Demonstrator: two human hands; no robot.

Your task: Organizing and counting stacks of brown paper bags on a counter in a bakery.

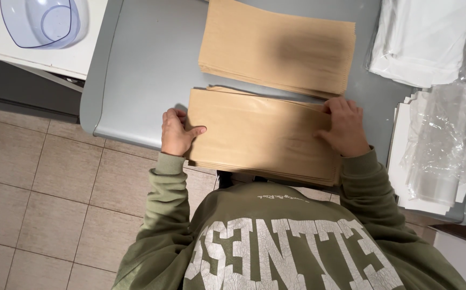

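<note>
So the person's got both hands on the near stack of brown paper bags (259,137), which lies flat at the front edge of the grey counter (141,64), right in front of their chest. The left hand (178,132) is at the stack's left end: thumb laid over the top sheet, the other fingers (171,115) curled together against the side edge, so it's pinching that end of the pile. The right hand (345,126) sits on the stack's right end, palm down, fingers (334,107) bent and close together, pressing on the top bags near the far right corner. Can't really tell whether it's gripping underneath or just resting on top.

The stack itself looks a bit fanned, with the edges not quite lined up along the far side and the near right corner.

Just behind it, almost touching, there's a second stack of brown paper bags (278,48), squared up more neatly. Off to the right there's a bundle of crinkly clear plastic (442,145) lying on some white sheets (405,139), and a white folded pile in plastic wrap (426,37) at the far right corner. Top left, on a separate white surface, a clear bluish plastic container (42,21). Tiled floor (39,215) below, and the person's wearing an olive green sweatshirt (276,241).
</note>
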